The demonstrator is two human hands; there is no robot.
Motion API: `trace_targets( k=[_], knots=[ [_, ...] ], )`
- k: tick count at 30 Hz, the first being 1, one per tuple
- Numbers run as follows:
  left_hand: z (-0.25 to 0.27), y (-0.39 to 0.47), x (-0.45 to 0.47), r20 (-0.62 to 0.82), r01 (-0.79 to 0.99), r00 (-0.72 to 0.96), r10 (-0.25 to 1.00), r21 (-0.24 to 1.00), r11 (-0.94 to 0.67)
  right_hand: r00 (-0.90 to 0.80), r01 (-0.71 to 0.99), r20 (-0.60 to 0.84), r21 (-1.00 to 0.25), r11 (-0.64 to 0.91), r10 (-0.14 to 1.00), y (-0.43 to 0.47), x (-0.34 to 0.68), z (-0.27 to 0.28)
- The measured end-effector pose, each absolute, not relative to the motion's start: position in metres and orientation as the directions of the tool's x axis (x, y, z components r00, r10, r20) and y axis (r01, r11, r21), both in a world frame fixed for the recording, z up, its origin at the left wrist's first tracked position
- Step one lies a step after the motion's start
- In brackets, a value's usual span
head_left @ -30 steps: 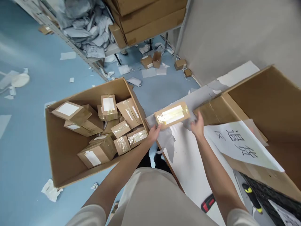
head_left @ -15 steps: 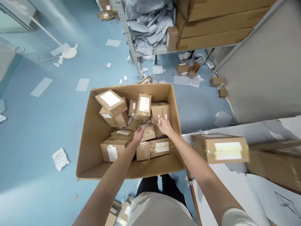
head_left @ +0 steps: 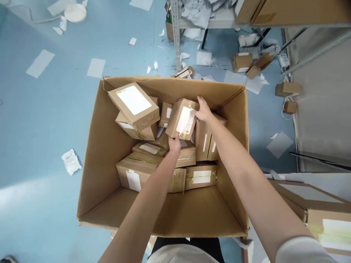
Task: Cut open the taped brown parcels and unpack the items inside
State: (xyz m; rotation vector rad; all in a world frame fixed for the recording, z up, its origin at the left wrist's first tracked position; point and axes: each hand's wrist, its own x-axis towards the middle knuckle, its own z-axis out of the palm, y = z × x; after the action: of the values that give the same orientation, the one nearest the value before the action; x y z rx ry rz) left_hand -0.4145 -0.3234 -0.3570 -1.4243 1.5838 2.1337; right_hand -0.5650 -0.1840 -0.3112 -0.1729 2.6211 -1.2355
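Both my hands reach into a large open carton [head_left: 90, 157] that holds several small cardboard boxes. My left hand [head_left: 174, 144] grips the near end of a small box with a white label [head_left: 175, 116]. Across from it, my right hand [head_left: 203, 110] is at the far right corner of the same box, thumb on the label and fingers behind. The box lies tilted on top of others. To its left, another labelled box [head_left: 150, 114] rests aslant on a taped box [head_left: 145, 132]. Two narrow boxes [head_left: 202, 140] stand beneath my right forearm.
A metal rack [head_left: 175, 40] with grey bags and long cartons stands beyond the carton. Paper scraps, a white packet [head_left: 71, 162] and small boxes [head_left: 287, 89] lie on the blue floor. A labelled box [head_left: 315, 219] sits on the surface at my right.
My hands have moved from the near right boxes to the labelled box farther back and now hold it by two ends. The view has come closer to the carton.
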Motion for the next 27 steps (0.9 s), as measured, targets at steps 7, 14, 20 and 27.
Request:
trace_targets(
  k=[7, 14, 20, 27],
  knots=[
    [-0.333, -0.352, -0.389, -0.678, -0.435, -0.588, -0.441, 0.725, -0.534, -0.928, -0.106, -0.176, -0.721, 0.685, -0.329, -0.200, -0.561, -0.274],
    [-0.243, -0.407, -0.333, -0.353, -0.290, -0.805, -0.476, 0.935, -0.204, -0.964, 0.178, -0.253, -0.846, 0.502, -0.083, -0.171, -0.402, -0.190],
    [-0.213, -0.397, -0.257, -0.572, -0.557, -0.797, -0.194, 0.820, -0.129, -0.833, 0.552, -0.553, -0.823, 0.134, 0.030, -0.162, -0.258, -0.204],
    [-0.123, -0.364, -0.212, -0.370, -0.373, -0.928, -0.049, 0.913, 0.167, -0.918, 0.386, -0.332, -0.875, 0.291, 0.218, -0.125, -0.169, -0.119]
  ],
)
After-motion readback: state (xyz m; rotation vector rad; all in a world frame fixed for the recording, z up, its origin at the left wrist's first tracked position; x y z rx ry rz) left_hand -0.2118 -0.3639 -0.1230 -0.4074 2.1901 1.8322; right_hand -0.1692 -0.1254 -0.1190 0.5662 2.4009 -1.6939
